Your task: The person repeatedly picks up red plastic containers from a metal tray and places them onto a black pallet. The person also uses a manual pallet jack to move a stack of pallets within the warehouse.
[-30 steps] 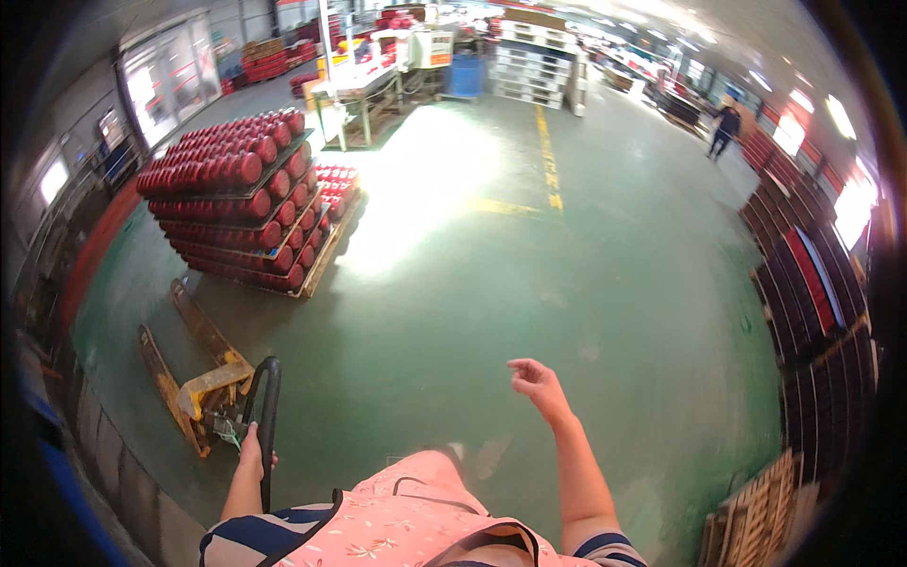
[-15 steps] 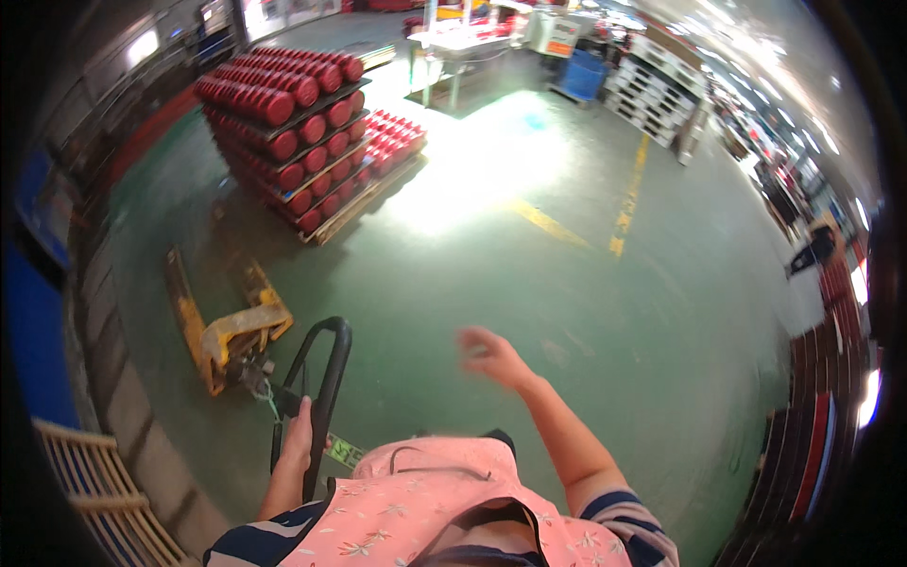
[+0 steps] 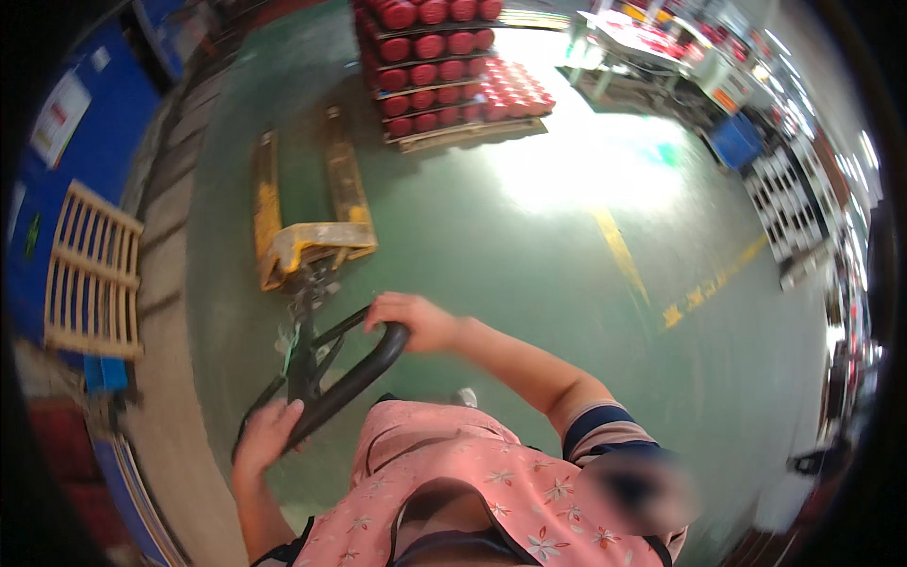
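Both of my hands are on the black loop handle (image 3: 354,383) of a yellow pallet jack (image 3: 312,236). My left hand (image 3: 267,433) is wrapped round the near left part of the loop. At its far right corner, my right hand (image 3: 413,321) grips the bar, fingers curled over the top. The jack's two worn forks (image 3: 268,180) point away from me, with nothing on them. Beyond and to the right of the forks stands a wooden pallet (image 3: 472,135) stacked with red cylinders (image 3: 425,74) in layers parted by dark sheets.
A slatted wooden pallet (image 3: 94,269) leans at the blue wall (image 3: 71,123) on my left. At the far right are a blue bin (image 3: 735,142) and stacked white pallets (image 3: 789,203). Yellow lines (image 3: 621,253) mark the green floor. A worktable (image 3: 633,42) stands at the back.
My right hand, free in the air before, has taken hold of the handle. The view has turned left, so the jack and the red stack appear farther right. The handle has swung round.
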{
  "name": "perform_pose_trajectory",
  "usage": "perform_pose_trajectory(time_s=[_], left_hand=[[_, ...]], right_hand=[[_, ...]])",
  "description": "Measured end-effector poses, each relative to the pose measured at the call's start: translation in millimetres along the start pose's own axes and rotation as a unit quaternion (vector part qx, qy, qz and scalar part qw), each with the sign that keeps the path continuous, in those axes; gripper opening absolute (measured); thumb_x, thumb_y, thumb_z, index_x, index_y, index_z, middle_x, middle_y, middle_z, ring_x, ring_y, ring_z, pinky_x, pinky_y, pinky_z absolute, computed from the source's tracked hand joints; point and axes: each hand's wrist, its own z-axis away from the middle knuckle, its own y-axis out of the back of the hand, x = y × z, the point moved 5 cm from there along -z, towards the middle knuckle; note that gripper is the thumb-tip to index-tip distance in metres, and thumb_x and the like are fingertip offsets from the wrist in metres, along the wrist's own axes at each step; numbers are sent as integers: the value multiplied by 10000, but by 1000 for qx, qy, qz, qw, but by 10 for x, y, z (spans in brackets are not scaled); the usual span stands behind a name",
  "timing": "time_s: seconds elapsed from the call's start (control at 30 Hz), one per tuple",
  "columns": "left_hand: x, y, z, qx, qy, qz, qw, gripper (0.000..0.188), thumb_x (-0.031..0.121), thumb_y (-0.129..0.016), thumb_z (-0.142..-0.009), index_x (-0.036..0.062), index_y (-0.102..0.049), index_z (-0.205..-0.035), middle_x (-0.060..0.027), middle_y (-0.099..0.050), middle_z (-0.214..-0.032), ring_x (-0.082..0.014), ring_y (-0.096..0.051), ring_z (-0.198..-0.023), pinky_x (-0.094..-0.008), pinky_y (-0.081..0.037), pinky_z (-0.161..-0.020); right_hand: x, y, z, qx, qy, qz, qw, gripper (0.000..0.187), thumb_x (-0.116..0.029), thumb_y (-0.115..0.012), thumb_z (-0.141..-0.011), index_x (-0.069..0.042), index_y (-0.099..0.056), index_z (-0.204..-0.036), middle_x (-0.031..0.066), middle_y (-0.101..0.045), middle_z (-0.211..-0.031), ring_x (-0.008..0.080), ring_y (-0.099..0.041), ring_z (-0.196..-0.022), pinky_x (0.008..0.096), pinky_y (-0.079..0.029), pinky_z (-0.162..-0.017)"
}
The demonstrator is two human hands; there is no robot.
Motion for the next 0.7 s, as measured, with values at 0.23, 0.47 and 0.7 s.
perform_pose_trajectory(time_s=[0.23,0.47,0.7], left_hand=[[-183,888,1521,393,-198,-135,888,594,293,-836,-713,42,-603,-1198,-118,-652,-1030,-187,-608,-940,-335,-485,-828],[-1380,1647,690,440,-499,325,672,368,363,-662,-895,13,-566,-958,-61,-586,-889,-173,-545,-800,-326,-461,-711],[-2167,1144,1039,647,-360,415,529,392,388,-480,-935,11,-583,-976,-118,-582,-814,-218,-539,-693,-348,-414,-622]], right_hand=[[-627,204,-481,217,51,-34,974,238,-50,-717,-619,-64,-612,-832,57,-617,-761,176,-612,-680,287,-481,-644],[-1096,49,-700,381,0,24,924,305,-100,-785,-597,-51,-594,-830,58,-597,-696,131,-565,-616,270,-469,-602],[-1514,-26,-190,385,31,83,918,230,-71,-733,-613,-44,-610,-804,70,-619,-702,180,-607,-638,290,-483,-628]])
